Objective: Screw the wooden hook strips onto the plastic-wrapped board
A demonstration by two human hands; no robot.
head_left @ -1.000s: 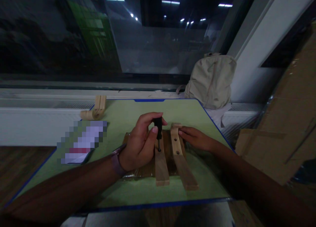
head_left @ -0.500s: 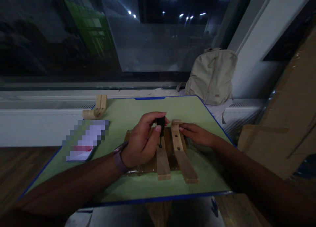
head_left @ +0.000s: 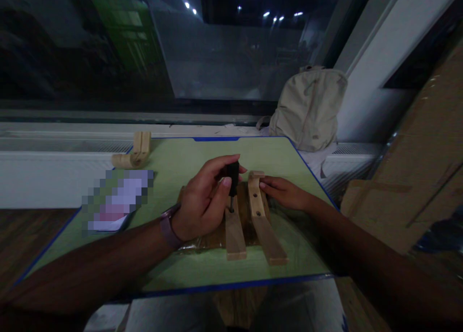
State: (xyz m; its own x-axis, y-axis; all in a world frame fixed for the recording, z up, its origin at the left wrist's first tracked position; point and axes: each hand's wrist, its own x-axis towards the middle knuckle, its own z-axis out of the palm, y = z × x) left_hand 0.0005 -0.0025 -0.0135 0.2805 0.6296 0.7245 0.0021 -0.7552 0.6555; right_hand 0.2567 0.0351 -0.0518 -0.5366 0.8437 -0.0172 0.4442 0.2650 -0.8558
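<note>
My left hand (head_left: 204, 202) is closed around a short black-handled screwdriver (head_left: 232, 180), held upright with its tip pressed into the left wooden slat (head_left: 234, 233). My right hand (head_left: 285, 192) rests with fingers pressed against the top of the right wooden slat (head_left: 263, 221), which shows two holes. Both slats lie side by side on a brown wooden panel (head_left: 208, 243) wrapped in clear film, on the green mat (head_left: 188, 163).
A pair of wooden pieces (head_left: 133, 151) lies at the mat's far left corner. A blurred-out flat item (head_left: 115, 199) sits left. A beige backpack (head_left: 309, 110) leans at the window ledge. Cardboard (head_left: 408, 178) stands on the right.
The view has shifted slightly; my left hand's fingers have turned a little on the screwdriver handle. The slats and my right hand keep their places.
</note>
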